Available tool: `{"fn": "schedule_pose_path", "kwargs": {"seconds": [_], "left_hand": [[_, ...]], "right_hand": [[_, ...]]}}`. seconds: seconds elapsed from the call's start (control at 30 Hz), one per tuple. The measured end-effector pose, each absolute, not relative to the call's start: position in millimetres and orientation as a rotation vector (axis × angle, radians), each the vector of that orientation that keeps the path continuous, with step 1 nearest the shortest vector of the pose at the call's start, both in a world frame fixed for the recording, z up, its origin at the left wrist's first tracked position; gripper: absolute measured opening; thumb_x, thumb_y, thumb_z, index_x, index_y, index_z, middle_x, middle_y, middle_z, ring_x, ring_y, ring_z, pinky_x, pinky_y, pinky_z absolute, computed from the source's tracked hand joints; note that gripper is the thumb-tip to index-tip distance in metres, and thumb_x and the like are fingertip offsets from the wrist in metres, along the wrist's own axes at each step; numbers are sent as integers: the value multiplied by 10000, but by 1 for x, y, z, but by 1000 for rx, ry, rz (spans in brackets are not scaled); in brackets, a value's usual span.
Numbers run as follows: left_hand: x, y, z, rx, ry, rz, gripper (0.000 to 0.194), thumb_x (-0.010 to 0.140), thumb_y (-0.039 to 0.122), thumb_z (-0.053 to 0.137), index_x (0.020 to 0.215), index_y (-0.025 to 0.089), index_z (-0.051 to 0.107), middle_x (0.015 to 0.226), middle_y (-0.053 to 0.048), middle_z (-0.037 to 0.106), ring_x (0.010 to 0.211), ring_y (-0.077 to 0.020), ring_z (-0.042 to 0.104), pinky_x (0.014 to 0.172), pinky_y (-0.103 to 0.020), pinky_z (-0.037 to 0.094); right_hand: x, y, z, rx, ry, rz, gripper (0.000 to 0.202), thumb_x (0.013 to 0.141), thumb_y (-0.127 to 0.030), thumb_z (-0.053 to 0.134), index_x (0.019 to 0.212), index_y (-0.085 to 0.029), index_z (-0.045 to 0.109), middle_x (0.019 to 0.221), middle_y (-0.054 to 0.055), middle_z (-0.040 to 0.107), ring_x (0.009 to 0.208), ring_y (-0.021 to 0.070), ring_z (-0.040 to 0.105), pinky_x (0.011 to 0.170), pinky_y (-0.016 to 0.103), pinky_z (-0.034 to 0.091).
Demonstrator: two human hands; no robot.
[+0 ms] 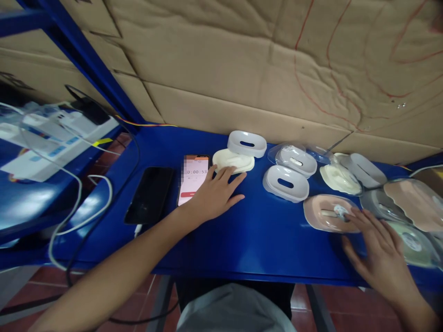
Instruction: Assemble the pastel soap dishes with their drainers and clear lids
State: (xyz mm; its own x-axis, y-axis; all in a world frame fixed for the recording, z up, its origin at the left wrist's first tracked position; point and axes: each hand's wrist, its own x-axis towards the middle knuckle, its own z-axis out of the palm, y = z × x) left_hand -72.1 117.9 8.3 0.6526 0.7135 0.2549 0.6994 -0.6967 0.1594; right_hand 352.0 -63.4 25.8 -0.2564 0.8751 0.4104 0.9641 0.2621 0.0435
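My left hand (218, 193) has its fingers spread, the tips at the near edge of a cream oval dish piece (232, 161). Behind that piece, partly overlapping it, is a grey-white soap dish tray (247, 143) with a slot in its middle. My right hand (379, 246) is open too, fingers stretched out, the tips at the right end of a pink oval soap dish (316, 213) with a clear cover and a round sticker. Whether those fingertips press on it I cannot tell. Between my hands sits another grey-white slotted tray (285, 183).
More soap dish parts lie at the right: a clear cover over a tray (297, 159), a cream piece (341, 179), a grey piece (367, 169) and a green dish (411, 244). A timer phone (195, 177), a black phone (149, 194) and cables (80, 184) are at the left. Cardboard (221, 64) stands behind.
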Motion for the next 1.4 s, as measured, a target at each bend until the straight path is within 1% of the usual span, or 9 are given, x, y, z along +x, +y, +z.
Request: {"fn": "schedule_pose_path", "kwargs": {"seconds": [0.13,0.3,0.5,0.63,0.8,0.97,1.17,1.3,1.4], "left_hand": [[-67,111,16,2838,1188,391,470,1116,333,504,1542,136,532,1457,-215,631,1358,-394,595,1139,-612,419],[-65,103,23,2848,944,360,239,1081,199,527,1225,177,716,1193,-107,719,1124,-282,680,1018,-446,498],[-67,97,23,2776,637,432,169,1032,284,658,1152,195,738,1165,-80,723,1104,-249,688,1109,-447,482],[-70,98,27,2774,664,505,560,946,346,788,1470,251,614,1477,-160,617,1357,-366,590,1144,-551,460],[-78,107,26,2743,773,565,1121,795,375,960,1703,336,305,1799,-214,190,1591,-485,348,1246,-731,322],[-76,110,17,2594,823,676,1328,727,396,1012,1741,365,157,1805,-227,156,1583,-468,398,1197,-650,493],[-72,109,14,2674,825,643,1277,716,505,994,1727,320,235,1798,-246,175,1594,-457,387,1214,-642,477],[-75,111,17,2811,808,543,939,822,515,921,1606,259,471,1765,-205,325,1609,-426,375,1264,-660,396],[-79,113,17,2826,795,509,770,870,487,891,1511,223,557,1713,-181,439,1606,-378,402,1246,-588,449]], "right_hand": [[323,-41,37,-1660,-2150,-276,632,1018,-412,651,1616,-310,475,1589,155,587,1511,430,511,1222,677,426],[257,10,34,-1535,-2369,-322,610,1060,-335,593,1635,-191,449,1582,181,588,1465,408,561,1207,658,424],[234,60,41,-1485,-2462,-291,284,1085,-258,542,1295,-181,716,1169,115,801,1052,307,765,953,486,569],[227,58,44,-1394,-2182,-123,280,1083,-264,561,1328,-236,694,1190,80,797,1053,267,758,926,423,568],[210,49,35,-1338,-2008,7,278,1057,-226,597,1306,-289,702,1092,53,799,961,246,754,842,389,569],[198,51,26,-1241,-2045,84,300,1057,-198,597,1329,-294,684,1087,49,804,966,242,760,903,422,551],[191,51,18,-1122,-2206,142,319,1060,-179,612,1356,-278,677,1192,42,806,1108,220,756,1024,423,508],[186,50,15,-1093,-2311,121,359,1080,-186,587,1422,-278,645,1286,48,792,1187,200,745,1131,434,463],[184,50,13,-1056,-2377,117,394,1087,-224,588,1479,-262,612,1336,61,775,1287,211,709,1227,479,422]]}}
